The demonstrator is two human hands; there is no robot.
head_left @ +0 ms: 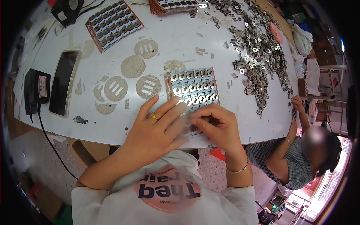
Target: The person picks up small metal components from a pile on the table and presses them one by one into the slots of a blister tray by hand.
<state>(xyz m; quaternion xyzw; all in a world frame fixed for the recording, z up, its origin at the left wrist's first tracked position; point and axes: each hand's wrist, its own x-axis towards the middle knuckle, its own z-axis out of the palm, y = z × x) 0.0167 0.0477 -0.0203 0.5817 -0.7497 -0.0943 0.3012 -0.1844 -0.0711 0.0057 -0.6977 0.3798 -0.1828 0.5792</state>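
In front of me on the white table lies a circuit board panel (193, 83) with rows of shiny metal clips. Its upper rows are in plain sight, while my hands cover much of the lower part. My left hand (155, 123), a gold ring on one finger, rests with fingers stretched out over the panel's lower left. Thumb and forefinger of my right hand (221, 122) pinch together over the lower rows; what they hold, if anything, is blurred and too small to name.
Loose metal clips (258, 56) spread in a heap at the right. Another filled panel (114, 26) and a panel stack (174, 6) lie at the far side. A phone (64, 84) and a black power adapter (37, 90) with a cable are left. A co-worker (285, 157) sits right.
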